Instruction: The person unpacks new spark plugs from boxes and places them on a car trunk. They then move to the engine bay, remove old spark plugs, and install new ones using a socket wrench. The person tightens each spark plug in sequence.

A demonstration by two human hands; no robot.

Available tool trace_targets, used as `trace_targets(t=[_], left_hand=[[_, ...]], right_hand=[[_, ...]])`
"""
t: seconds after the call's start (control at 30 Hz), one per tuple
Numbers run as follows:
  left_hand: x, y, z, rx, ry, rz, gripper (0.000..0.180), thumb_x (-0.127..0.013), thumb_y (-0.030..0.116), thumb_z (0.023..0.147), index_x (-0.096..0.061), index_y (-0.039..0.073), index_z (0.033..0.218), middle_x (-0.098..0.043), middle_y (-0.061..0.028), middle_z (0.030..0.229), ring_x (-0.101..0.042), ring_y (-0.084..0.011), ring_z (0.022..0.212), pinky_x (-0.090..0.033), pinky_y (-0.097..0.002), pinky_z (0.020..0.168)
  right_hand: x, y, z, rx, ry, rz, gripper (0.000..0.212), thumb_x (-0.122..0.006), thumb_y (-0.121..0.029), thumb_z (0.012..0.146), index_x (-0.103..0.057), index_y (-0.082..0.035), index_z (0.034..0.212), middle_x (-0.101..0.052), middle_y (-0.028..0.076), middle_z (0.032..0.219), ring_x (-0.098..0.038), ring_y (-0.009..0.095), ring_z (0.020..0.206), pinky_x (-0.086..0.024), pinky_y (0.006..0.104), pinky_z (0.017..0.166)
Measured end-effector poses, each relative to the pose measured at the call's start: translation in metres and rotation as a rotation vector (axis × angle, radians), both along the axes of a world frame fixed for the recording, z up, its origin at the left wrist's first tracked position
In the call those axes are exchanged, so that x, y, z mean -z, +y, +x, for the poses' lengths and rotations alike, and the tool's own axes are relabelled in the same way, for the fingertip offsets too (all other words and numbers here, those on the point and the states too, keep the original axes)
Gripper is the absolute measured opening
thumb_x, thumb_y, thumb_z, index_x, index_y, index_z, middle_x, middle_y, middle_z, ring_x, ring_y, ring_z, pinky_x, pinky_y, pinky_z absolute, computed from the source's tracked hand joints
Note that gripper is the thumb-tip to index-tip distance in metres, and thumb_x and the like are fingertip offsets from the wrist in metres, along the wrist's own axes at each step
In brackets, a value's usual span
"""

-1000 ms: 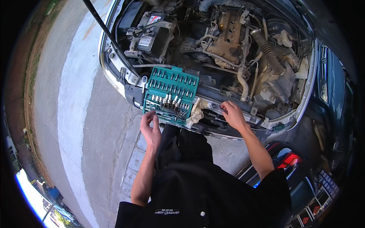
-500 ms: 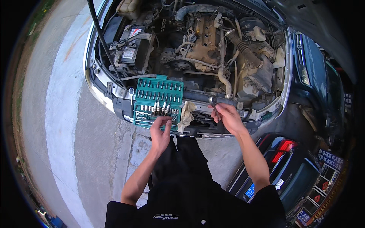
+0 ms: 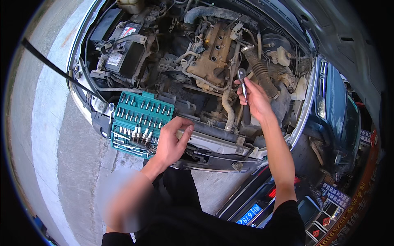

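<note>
A ratchet wrench point(image 3: 245, 95) with a chrome head and dark handle is upright in my right hand point(image 3: 259, 98), over the right side of the engine bay. My left hand point(image 3: 174, 139) hovers by the front crossmember, palm down, thumb apart from the loosely bent fingers, with nothing seen in it. Beside its wrist lies an opened green socket set case point(image 3: 143, 107) with rows of bits and sockets. Several spark plugs point(image 3: 139, 133) rest across its lower half. Forward of my hands is the brown engine cover point(image 3: 211, 57), with round holes along its top.
A battery point(image 3: 123, 53) sits at the left of the bay, near the black hood prop rod point(image 3: 61, 71). A ribbed intake hose point(image 3: 262, 74) runs beside my right hand. Another chrome tool point(image 3: 111, 110) lies by the case. Parked cars point(image 3: 342, 98) stand at the right.
My right hand has raised the ratchet wrench forward over the engine bay. My left hand has moved from above the case to its right side. The pale cloth is out of sight. The view has shifted.
</note>
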State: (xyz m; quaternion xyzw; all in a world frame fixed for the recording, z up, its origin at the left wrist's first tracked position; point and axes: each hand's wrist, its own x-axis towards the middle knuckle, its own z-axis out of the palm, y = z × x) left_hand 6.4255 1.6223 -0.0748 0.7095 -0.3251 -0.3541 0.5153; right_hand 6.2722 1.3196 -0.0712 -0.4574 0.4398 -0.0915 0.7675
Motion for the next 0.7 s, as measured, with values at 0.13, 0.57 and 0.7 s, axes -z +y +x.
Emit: trace_targets(t=[0.13, 0.57, 0.7], left_hand=[[0.001, -0.03, 0.011, -0.006, 0.047, 0.011, 0.015, -0.069, 0.01, 0.101, -0.071, -0.004, 0.107, -0.074, -0.0176, 0.102, -0.075, -0.0316, 0.095, -0.057, -0.0394, 0.081], [0.04, -0.176, 0.083, 0.013, 0.12, -0.015, 0.014, -0.07, 0.008, 0.1, -0.071, -0.005, 0.107, -0.073, -0.0189, 0.098, -0.074, -0.0315, 0.089, -0.058, -0.0392, 0.082], [0.05, -0.222, 0.099, 0.058, 0.092, -0.033, 0.013, -0.069, 0.007, 0.1, -0.07, -0.004, 0.106, -0.072, -0.0194, 0.098, -0.074, -0.0323, 0.091, -0.058, -0.0399, 0.081]], right_hand=[[-0.005, -0.06, 0.038, -0.053, 0.038, 0.038, 0.052, -0.058, -0.05, 0.111, -0.073, -0.001, 0.114, -0.055, -0.001, 0.071, -0.043, 0.008, 0.058, -0.033, 0.0244, 0.054], [0.033, -0.272, 0.156, -0.214, 0.403, -0.401, 0.053, -0.061, -0.053, 0.108, -0.075, -0.002, 0.108, -0.052, -0.004, 0.067, -0.035, 0.003, 0.047, -0.025, 0.0231, 0.043], [0.06, -0.333, 0.178, -0.158, 0.363, -0.42, 0.052, -0.063, -0.054, 0.107, -0.075, -0.003, 0.104, -0.049, -0.006, 0.065, -0.034, 0.003, 0.047, -0.023, 0.0231, 0.042]])
